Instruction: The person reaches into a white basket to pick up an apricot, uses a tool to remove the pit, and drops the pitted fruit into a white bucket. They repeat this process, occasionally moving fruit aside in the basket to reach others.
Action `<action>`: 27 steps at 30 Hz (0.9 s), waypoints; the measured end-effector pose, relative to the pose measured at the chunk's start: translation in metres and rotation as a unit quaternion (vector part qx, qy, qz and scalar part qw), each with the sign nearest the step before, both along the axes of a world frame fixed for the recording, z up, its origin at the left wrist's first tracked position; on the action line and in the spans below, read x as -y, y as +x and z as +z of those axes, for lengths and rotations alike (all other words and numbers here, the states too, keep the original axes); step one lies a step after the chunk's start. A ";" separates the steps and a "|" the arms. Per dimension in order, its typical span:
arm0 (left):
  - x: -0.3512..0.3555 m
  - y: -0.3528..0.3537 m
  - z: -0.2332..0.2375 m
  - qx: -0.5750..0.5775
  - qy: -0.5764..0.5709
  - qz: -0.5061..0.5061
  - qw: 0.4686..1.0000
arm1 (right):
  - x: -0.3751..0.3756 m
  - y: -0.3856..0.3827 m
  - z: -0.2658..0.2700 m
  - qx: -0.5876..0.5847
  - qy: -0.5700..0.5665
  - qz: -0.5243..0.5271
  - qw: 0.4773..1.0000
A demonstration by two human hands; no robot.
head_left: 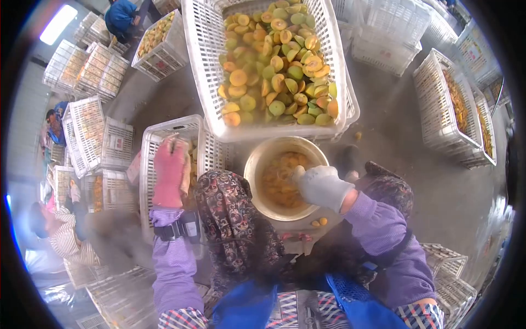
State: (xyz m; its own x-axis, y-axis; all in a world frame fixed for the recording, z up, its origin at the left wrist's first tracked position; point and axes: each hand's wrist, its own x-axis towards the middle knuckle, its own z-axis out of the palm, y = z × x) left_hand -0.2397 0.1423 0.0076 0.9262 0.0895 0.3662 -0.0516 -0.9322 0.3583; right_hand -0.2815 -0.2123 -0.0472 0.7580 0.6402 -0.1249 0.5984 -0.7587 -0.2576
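My left hand (pixel 170 174), in a pink glove with stained tips, reaches over a white slatted crate (pixel 146 183) beside my left knee. Its fingers look stretched forward, and I see nothing held in them. Fruit pieces show partly inside that crate, mostly covered by the hand and arm. My right hand (pixel 323 187), in a pale grey glove, is closed above the right side of a round cream bucket (pixel 250 189). Anything in its fingers is hidden. Orange fruit pieces (pixel 285 172) lie in the bucket. A large white crate (pixel 211 104) ahead holds many halved yellow-green fruits (pixel 285 68).
Small yellow fruits (pixel 322 221) lie on the floor near the bucket. Fruit-filled crates (pixel 449 109) stand at right, and stacked crates (pixel 378 52) at the back. More crates (pixel 90 134) line the left side, where a person in stripes (pixel 71 238) sits. Another person in blue (pixel 120 17) is farther back.
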 end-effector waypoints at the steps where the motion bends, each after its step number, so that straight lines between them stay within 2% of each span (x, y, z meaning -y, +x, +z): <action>1: 0.001 0.002 0.006 -0.036 0.071 0.033 0.996 | -0.002 0.001 0.011 -0.029 0.007 -0.015 0.999; 3: 0.033 0.016 0.017 -0.048 -0.015 -0.074 0.996 | -0.002 0.007 0.038 -0.086 0.013 -0.042 0.995; 4: 0.058 0.027 0.022 -0.055 -0.060 -0.128 0.988 | 0.001 0.008 0.039 -0.062 0.012 -0.051 0.997; 6: 0.107 0.053 0.020 -0.137 -0.059 -0.197 0.969 | 0.006 0.011 0.040 -0.014 0.011 -0.070 0.997; 8: 0.151 0.081 0.000 -0.185 0.028 -0.231 0.955 | 0.012 0.018 0.049 -0.019 -0.001 -0.108 0.994; 11: 0.181 0.112 -0.055 -0.144 0.177 -0.268 0.936 | 0.025 0.027 0.049 0.036 0.045 -0.168 0.984; 14: 0.193 0.127 -0.047 -0.214 0.295 -0.301 0.881 | 0.036 0.034 0.053 0.077 0.093 -0.216 0.969; 17: 0.185 0.132 -0.050 -0.261 0.190 -0.275 0.906 | 0.041 0.035 0.058 0.086 0.114 -0.229 0.963; 20: 0.173 0.122 -0.046 -0.281 0.231 -0.242 0.900 | 0.040 0.033 0.057 0.138 0.165 -0.219 0.952; 21: 0.172 0.120 -0.040 -0.309 0.207 -0.239 0.897 | 0.038 0.033 0.055 0.141 0.192 -0.221 0.946; 24: 0.164 0.121 -0.025 -0.318 0.163 -0.326 0.875 | 0.036 0.035 0.050 0.147 0.245 -0.230 0.930; 25: 0.161 0.116 -0.019 -0.323 0.032 -0.324 0.889 | 0.036 0.035 0.050 0.141 0.250 -0.235 0.929; 27: 0.155 0.098 -0.008 -0.299 -0.189 -0.338 0.872 | 0.035 0.037 0.053 0.130 0.242 -0.233 0.933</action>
State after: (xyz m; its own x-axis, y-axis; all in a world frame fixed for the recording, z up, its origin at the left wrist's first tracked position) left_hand -0.1421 -0.0128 -0.0005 0.8298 -0.5407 -0.1384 -0.2413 -0.5712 0.7846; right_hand -0.2449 -0.2478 0.0057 0.9327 0.1674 0.3194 0.3223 -0.7842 -0.5302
